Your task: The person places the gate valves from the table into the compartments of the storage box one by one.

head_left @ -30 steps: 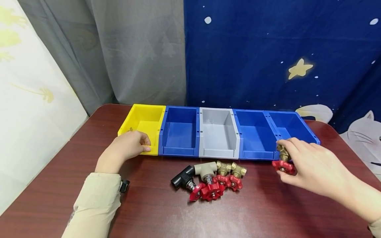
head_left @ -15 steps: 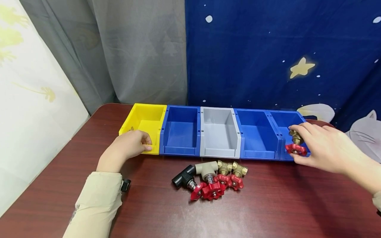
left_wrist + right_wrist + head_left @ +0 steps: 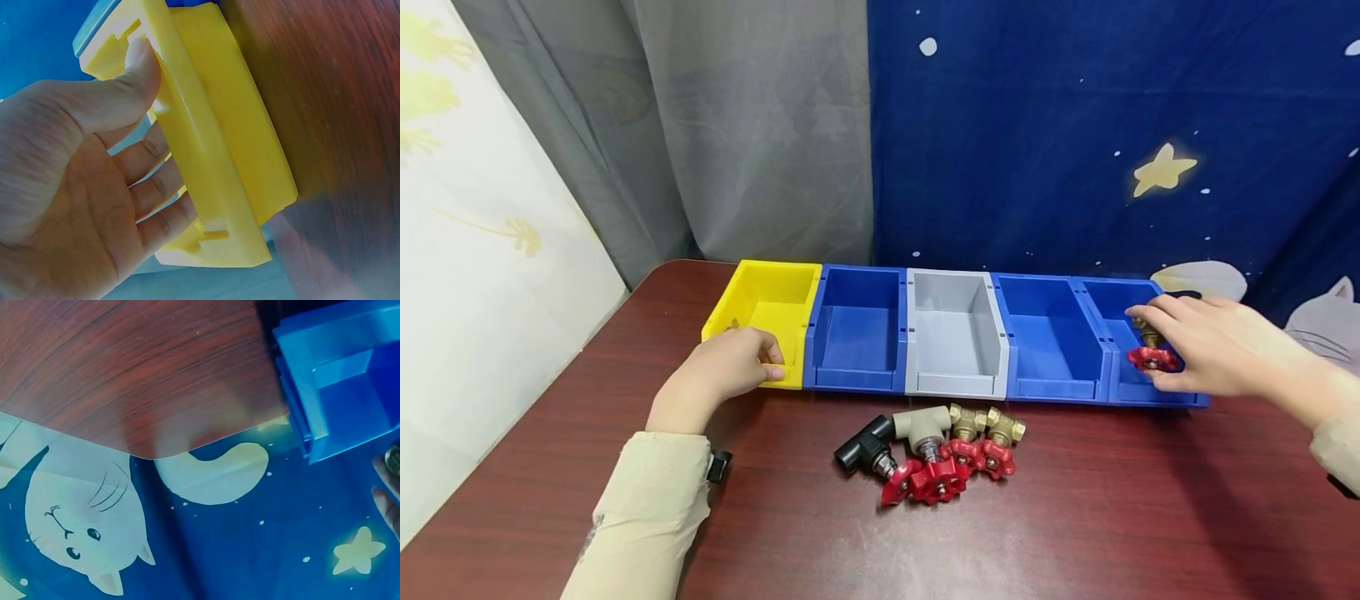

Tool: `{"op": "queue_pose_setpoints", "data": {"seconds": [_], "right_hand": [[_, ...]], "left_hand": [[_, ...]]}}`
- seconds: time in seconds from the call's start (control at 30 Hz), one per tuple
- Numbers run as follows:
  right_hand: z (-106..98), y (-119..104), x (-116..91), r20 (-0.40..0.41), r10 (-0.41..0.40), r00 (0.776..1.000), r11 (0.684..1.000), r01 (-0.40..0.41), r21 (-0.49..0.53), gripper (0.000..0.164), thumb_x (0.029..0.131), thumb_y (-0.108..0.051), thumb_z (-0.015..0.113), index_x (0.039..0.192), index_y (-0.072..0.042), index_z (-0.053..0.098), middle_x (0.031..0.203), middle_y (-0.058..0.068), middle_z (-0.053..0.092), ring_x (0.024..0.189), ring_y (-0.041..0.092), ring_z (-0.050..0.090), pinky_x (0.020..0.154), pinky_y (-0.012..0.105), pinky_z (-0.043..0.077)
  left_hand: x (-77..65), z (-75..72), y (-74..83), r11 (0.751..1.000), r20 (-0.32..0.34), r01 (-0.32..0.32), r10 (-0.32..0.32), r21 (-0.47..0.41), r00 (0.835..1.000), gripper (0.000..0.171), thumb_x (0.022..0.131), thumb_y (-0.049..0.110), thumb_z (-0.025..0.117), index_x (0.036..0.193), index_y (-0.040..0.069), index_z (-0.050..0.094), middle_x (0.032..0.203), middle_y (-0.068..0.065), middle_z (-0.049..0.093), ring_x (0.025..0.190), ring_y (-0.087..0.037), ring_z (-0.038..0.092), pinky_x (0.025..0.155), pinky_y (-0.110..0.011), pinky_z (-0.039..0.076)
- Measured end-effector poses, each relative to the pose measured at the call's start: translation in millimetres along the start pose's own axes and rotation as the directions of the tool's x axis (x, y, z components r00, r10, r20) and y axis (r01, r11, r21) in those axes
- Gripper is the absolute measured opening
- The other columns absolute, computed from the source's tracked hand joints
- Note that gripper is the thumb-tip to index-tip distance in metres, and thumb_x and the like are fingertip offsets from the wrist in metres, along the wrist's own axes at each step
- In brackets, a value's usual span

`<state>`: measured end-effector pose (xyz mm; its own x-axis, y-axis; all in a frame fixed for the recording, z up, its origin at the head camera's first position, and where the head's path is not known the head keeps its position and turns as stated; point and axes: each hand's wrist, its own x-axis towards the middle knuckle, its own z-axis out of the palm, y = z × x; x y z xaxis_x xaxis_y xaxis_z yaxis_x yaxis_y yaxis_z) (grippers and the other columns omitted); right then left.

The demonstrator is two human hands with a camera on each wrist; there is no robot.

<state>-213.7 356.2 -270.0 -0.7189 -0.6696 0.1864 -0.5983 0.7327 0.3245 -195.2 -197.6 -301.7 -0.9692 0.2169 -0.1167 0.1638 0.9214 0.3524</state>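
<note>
My left hand grips the front lip of the yellow storage bin at the left end of the bin row. In the left wrist view its thumb lies along the lip and the fingers reach behind the front wall. My right hand holds a brass gate valve with a red handwheel over the rightmost blue bin, wheel toward me. Only fingertips and a bit of brass show at the edge of the right wrist view.
Between the end bins stand a blue bin, a grey bin and another blue bin. In front lie a black tee valve, a beige tee valve and two brass valves with red handwheels. Curtains hang behind the table.
My right hand has carried the brass gate valve right and away from me, from in front of the bins to over the rightmost blue bin. My left hand has stayed at the yellow bin.
</note>
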Motion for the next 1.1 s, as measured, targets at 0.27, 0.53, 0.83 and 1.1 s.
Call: {"op": "queue_pose_setpoints", "data": {"seconds": [0.27, 0.53, 0.83, 1.1], "right_hand": [[6, 9, 13, 0.167, 0.007, 0.986, 0.999, -0.015, 0.044, 0.073, 0.070, -0.039, 0.084, 0.126, -0.001, 0.058, 0.106, 0.008, 0.061, 0.092, 0.024, 0.061, 0.086, 0.052, 0.049], [19, 15, 25, 0.222, -0.055, 0.973, 0.999, 0.053, 0.014, 0.071, 0.071, -0.040, 0.082, 0.124, 0.001, 0.058, 0.103, 0.008, 0.061, 0.092, 0.025, 0.063, 0.086, 0.052, 0.049], [27, 15, 28, 0.227, -0.066, 0.972, 0.998, 0.060, 0.032, 0.070, 0.071, -0.040, 0.081, 0.123, 0.003, 0.060, 0.108, 0.012, 0.064, 0.099, 0.031, 0.065, 0.088, 0.057, 0.047], [39, 15, 30, 0.260, -0.041, 0.965, 0.999, 0.034, 0.030, 0.074, 0.072, -0.043, 0.081, 0.123, 0.006, 0.060, 0.116, 0.020, 0.064, 0.108, 0.041, 0.062, 0.092, 0.061, 0.043]], "left_hand": [[1.5, 0.0, -0.3, 1.000, -0.001, 0.000, 0.000, 0.009, 1.000, 0.015, 0.091, 0.024, 0.072, 0.090, 0.009, 0.069, 0.085, -0.003, 0.066, 0.093, -0.031, 0.056, 0.087, -0.051, 0.045], [1.9, 0.3, -0.2, 1.000, 0.002, 0.001, -0.001, 0.000, 1.000, 0.014, 0.091, 0.023, 0.071, 0.090, 0.009, 0.069, 0.085, -0.003, 0.066, 0.095, -0.031, 0.056, 0.091, -0.053, 0.043], [0.6, 1.2, -0.4, 1.000, 0.005, 0.007, -0.007, -0.005, 1.000, 0.013, 0.092, 0.022, 0.071, 0.090, 0.009, 0.068, 0.082, -0.002, 0.065, 0.091, -0.029, 0.056, 0.092, -0.053, 0.042], [0.7, 1.8, -1.1, 1.000, 0.004, 0.007, -0.007, -0.007, 1.000, 0.014, 0.092, 0.023, 0.071, 0.091, 0.009, 0.068, 0.082, -0.003, 0.065, 0.090, -0.029, 0.056, 0.089, -0.052, 0.043]]}}
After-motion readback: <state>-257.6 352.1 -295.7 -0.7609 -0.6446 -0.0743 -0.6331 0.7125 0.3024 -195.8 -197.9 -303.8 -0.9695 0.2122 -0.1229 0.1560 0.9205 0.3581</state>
